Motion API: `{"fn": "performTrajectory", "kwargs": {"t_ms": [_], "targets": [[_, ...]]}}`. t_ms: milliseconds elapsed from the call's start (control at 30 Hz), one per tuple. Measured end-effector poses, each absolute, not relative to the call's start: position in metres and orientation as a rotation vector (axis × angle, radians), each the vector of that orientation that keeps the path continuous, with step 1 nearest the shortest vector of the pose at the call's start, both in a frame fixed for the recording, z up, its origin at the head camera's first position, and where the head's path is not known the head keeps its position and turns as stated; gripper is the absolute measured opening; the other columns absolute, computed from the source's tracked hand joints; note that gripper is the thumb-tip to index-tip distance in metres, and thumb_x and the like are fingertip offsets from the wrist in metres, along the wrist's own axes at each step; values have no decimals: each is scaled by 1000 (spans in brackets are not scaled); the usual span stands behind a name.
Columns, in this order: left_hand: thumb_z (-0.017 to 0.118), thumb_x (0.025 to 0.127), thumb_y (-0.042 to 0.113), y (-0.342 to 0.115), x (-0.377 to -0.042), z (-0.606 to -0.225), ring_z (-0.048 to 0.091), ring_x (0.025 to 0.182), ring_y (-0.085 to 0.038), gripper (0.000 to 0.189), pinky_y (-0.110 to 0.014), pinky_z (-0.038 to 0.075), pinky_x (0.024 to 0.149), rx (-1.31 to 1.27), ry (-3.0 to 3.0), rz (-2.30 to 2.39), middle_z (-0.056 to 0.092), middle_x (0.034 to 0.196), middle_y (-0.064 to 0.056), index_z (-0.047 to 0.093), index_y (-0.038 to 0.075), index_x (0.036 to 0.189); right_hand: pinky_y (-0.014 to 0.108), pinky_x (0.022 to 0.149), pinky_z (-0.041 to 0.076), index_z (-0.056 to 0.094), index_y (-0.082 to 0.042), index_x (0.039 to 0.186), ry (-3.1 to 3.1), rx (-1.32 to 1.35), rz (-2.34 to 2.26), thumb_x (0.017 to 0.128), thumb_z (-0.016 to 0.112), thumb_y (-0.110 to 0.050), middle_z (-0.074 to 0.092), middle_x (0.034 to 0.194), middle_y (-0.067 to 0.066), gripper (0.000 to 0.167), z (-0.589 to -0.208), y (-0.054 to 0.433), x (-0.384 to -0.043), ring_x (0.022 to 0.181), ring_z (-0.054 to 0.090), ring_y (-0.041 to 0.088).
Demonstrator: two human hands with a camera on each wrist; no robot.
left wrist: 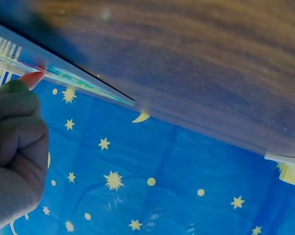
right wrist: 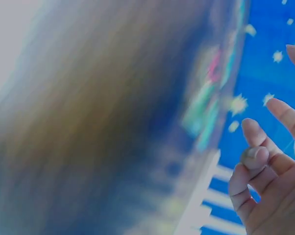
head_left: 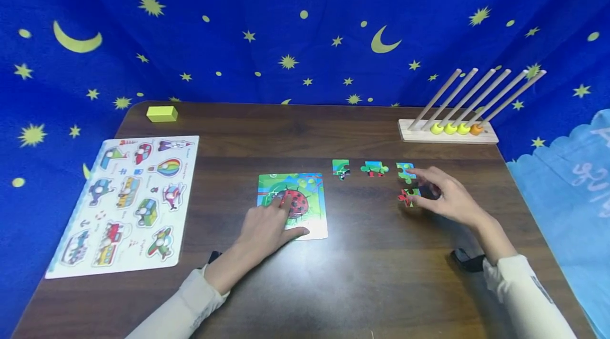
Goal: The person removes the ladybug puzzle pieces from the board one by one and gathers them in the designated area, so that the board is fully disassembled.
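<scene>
A square ladybug jigsaw puzzle (head_left: 312, 204) lies on the table, its lower part white. My left hand (head_left: 267, 228) rests on it, index finger reaching onto the ladybug and thumb at the white lower edge. The left wrist view shows the other fingers of that hand folded in. My right hand (head_left: 450, 196) is at two loose puzzle pieces: its index fingertip is at the blue-green piece (head_left: 405, 169), its thumb at the red and green piece (head_left: 406, 198). In the right wrist view its fingers are spread, with nothing between them.
Two more pieces, a green corner piece (head_left: 340, 167) and a blue-green piece (head_left: 374, 168), lie in a row left of the right hand. A picture peg board (head_left: 188, 212) is at left, a yellow block (head_left: 162, 114) behind it. A wooden bead rack (head_left: 448, 136) stands back right.
</scene>
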State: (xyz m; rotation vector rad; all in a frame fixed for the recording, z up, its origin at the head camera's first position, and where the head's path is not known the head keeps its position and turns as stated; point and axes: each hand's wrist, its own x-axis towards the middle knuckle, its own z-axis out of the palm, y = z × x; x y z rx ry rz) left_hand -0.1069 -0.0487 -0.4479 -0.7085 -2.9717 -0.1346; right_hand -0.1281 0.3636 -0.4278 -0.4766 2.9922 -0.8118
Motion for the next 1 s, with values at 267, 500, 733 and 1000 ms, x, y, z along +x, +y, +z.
{"fn": "performTrajectory", "kwargs": {"t_ms": [267,500,733,1000], "targets": [[66,74,77,-64,-106,-436,32,41,-14,92,-26,23,39,-599,-3064,-214,71,117,-15,61,9,136,51,79,51,61,-15,135,2956,-786,-780,83,80,-34,63,116,8,58,-422,295,-131,105,62,32],[61,77,78,-81,-102,-435,33,44,-14,97,-28,25,40,-515,-3186,-165,70,105,-18,50,10,146,27,64,44,67,-9,127,2845,-941,-772,82,81,-36,62,104,6,54,-421,232,-135,78,55,16],[56,80,80,-82,-98,-437,31,45,-14,92,-28,26,41,-533,-3231,-162,69,108,-22,47,20,149,24,59,36,67,-14,130,2762,-892,-690,81,80,-45,56,96,6,60,-426,176,-138,71,43,10],[54,84,77,-81,-96,-442,25,45,-11,84,-27,25,41,-583,-3201,-136,68,112,-25,39,31,153,23,55,38,61,-16,137,2751,-867,-607,79,80,-51,54,101,6,70,-438,142,-147,65,44,11]]}}
